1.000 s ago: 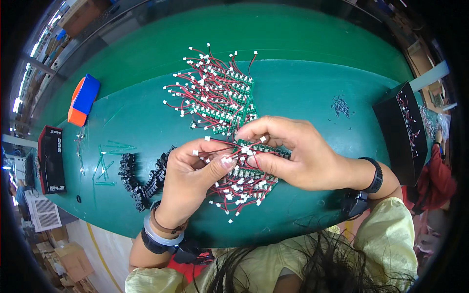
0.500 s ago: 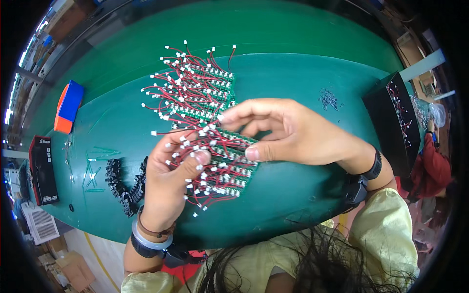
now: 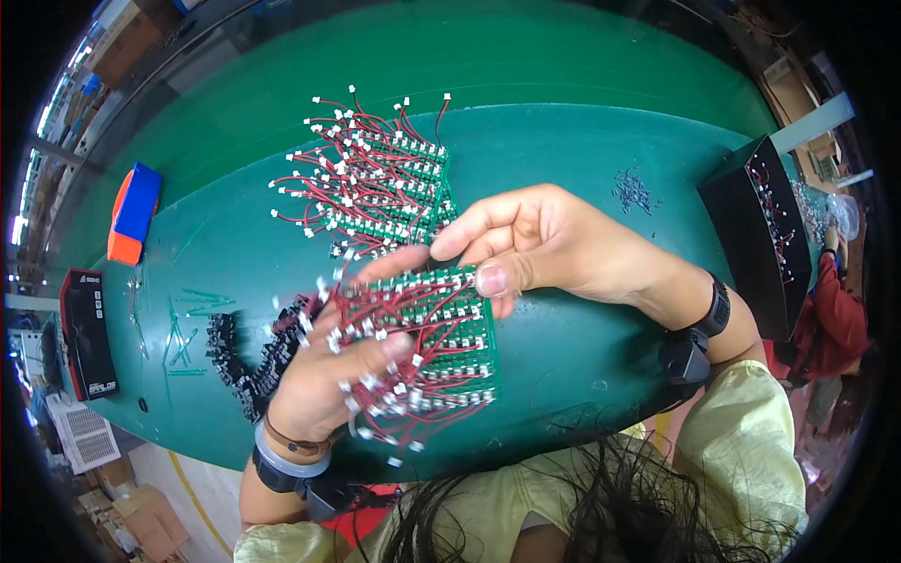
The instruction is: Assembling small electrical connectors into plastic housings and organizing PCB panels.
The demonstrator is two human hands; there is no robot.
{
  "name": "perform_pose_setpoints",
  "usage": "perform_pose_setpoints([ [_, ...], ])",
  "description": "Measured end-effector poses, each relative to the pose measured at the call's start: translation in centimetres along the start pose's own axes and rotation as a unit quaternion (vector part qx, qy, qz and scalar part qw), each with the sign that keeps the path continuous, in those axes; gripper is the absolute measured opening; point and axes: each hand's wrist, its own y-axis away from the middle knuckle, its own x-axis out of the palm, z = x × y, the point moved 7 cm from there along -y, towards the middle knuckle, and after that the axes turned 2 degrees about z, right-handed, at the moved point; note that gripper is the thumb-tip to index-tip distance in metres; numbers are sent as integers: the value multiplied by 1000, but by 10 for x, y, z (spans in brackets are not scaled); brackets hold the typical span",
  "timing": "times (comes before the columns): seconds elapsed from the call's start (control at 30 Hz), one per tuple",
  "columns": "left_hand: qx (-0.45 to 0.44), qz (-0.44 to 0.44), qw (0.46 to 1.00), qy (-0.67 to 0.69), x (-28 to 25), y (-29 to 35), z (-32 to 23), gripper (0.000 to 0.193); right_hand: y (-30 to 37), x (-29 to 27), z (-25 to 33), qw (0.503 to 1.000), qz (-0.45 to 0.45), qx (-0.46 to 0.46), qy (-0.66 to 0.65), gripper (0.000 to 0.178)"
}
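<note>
A green circuit board panel (image 3: 477, 355) with rows of small parts and many red wires ending in white plugs is held up in front of me. My left hand (image 3: 319, 380) grips its left side, the thumb lying over the wires, some fingers partly hidden. At the panel's upper right corner, my right hand (image 3: 554, 249) pinches the edge between thumb and fingers. Just beyond lie more wired circuit boards (image 3: 399, 192), their plugs fanning out to the left. Some wires near my left hand are blurred.
Black linked parts (image 3: 235, 371) lie left of my left hand, near thin green strips (image 3: 178, 338). A blue and orange block (image 3: 134, 214) and a black box (image 3: 86, 333) stand farther left. Small dark pieces (image 3: 633, 191) and a black bin (image 3: 758, 244) of wired parts are right. A co-worker's red sleeve (image 3: 833, 314) shows.
The held panel has swung down and nearer to me, apart from the boards beyond, and lies more level. My right hand has moved from the wires to its upper right corner.
</note>
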Motion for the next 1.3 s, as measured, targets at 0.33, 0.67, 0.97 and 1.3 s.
perform_pose_setpoints([
  [0.33, 71, -72, 984, -146, -3, -3, -5, 45, 0, -8, -2, 994, -63, -44, 72, 22],
  [0.67, 100, -108, 959, -240, -7, 1, -7, 37, 2, -7, -3, 994, -76, -62, 40, 12],
  [0.97, 41, -123, 981, -143, -10, -1, 1, 28, -2, -4, -15, 999, -35, -22, -3, 9],
  [1.3, 90, 124, 958, -242, 13, 13, -34, 72, 11, 6, 14, 951, -139, -92, 261, 4],
])
